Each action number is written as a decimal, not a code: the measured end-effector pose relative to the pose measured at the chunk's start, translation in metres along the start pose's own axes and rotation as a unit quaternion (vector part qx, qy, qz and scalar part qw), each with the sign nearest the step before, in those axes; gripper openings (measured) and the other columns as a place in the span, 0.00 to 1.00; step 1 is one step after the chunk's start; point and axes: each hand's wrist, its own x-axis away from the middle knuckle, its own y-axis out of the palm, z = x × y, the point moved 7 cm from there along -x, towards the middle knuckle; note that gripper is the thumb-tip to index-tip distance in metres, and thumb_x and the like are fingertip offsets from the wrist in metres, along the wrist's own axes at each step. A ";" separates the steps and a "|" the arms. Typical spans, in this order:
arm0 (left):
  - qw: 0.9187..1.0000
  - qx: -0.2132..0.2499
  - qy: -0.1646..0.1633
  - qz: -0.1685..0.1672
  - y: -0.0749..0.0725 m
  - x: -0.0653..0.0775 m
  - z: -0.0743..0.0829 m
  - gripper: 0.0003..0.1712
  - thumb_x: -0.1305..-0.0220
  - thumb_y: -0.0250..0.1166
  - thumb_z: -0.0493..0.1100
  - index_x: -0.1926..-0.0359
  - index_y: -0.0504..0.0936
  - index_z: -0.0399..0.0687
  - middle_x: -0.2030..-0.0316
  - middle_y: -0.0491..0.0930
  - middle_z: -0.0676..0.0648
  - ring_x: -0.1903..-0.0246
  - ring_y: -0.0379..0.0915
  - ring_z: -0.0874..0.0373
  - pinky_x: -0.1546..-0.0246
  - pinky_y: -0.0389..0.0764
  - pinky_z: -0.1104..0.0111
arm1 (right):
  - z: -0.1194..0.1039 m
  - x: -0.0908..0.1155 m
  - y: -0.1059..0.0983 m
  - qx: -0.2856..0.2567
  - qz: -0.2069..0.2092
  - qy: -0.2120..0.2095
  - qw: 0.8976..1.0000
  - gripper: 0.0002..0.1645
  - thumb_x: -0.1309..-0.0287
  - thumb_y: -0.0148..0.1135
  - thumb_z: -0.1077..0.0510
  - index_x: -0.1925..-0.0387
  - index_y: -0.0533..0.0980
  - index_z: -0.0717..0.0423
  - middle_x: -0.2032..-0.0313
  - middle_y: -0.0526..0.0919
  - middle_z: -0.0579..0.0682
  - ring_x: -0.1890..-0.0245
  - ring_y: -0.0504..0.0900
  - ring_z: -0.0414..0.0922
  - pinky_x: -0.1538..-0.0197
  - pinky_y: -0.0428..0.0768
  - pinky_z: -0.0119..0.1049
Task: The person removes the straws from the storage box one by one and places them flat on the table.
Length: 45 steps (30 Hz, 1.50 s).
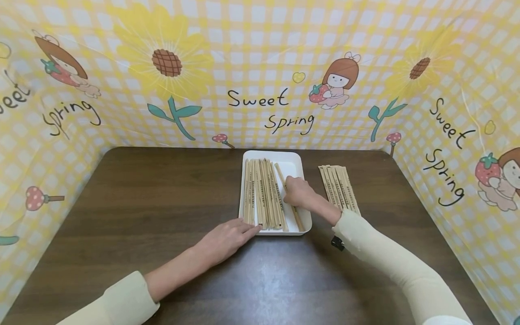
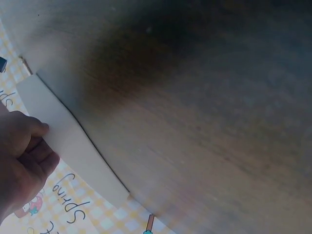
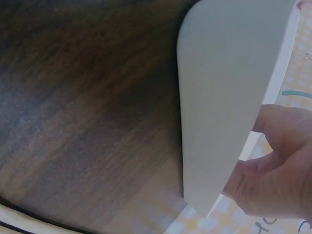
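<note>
A white tray point(image 1: 293, 159) holds several narrow tan paper-wrapped chopsticks point(image 1: 264, 194), lying lengthwise in a row in its left and middle parts. My left hand point(image 1: 227, 238) grips the tray at its near left corner; in the left wrist view that hand point(image 2: 24, 156) has its fingertips over the rim. Inside the tray's right side, my right hand point(image 1: 299, 193) holds a single packet of chopsticks point(image 1: 299, 221) that lies slightly slanted, apart from the row. Behind the tray wall in the right wrist view, the right hand point(image 3: 280, 163) shows bent fingers, their tips hidden.
More wrapped chopsticks point(image 1: 339, 185) lie side by side on the brown table point(image 1: 174, 189), right of the tray, partly behind the right forearm. A yellow checked cloth point(image 1: 260, 58) encloses the table's back and sides. A small black object point(image 1: 337, 243) sits at the right cuff.
</note>
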 end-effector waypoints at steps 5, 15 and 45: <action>1.000 0.004 -0.003 -0.004 0.000 0.000 0.001 0.24 0.37 0.65 0.31 0.39 0.78 0.38 0.50 0.84 0.44 0.50 0.79 0.50 0.45 0.79 0.60 | -0.003 0.002 -0.011 -0.015 0.004 0.020 1.000 0.11 0.45 0.63 0.67 0.65 0.68 0.62 0.75 0.74 0.54 0.78 0.77 0.47 0.79 0.77 0.34; 1.000 0.003 0.006 0.017 -0.003 0.000 0.000 0.25 0.39 0.66 0.30 0.39 0.79 0.37 0.51 0.84 0.44 0.51 0.80 0.50 0.44 0.78 0.60 | -0.003 0.011 -0.049 -0.019 0.022 0.025 0.999 0.14 0.44 0.62 0.67 0.56 0.71 0.65 0.66 0.80 0.59 0.78 0.77 0.46 0.78 0.74 0.35; 1.000 0.012 0.004 0.019 -0.003 -0.001 0.000 0.25 0.39 0.66 0.28 0.40 0.79 0.37 0.52 0.85 0.44 0.52 0.81 0.50 0.48 0.81 0.61 | 0.089 0.028 -0.065 0.000 0.050 0.069 0.996 0.13 0.50 0.59 0.69 0.79 0.63 0.56 0.79 0.67 0.51 0.88 0.62 0.40 0.83 0.61 0.32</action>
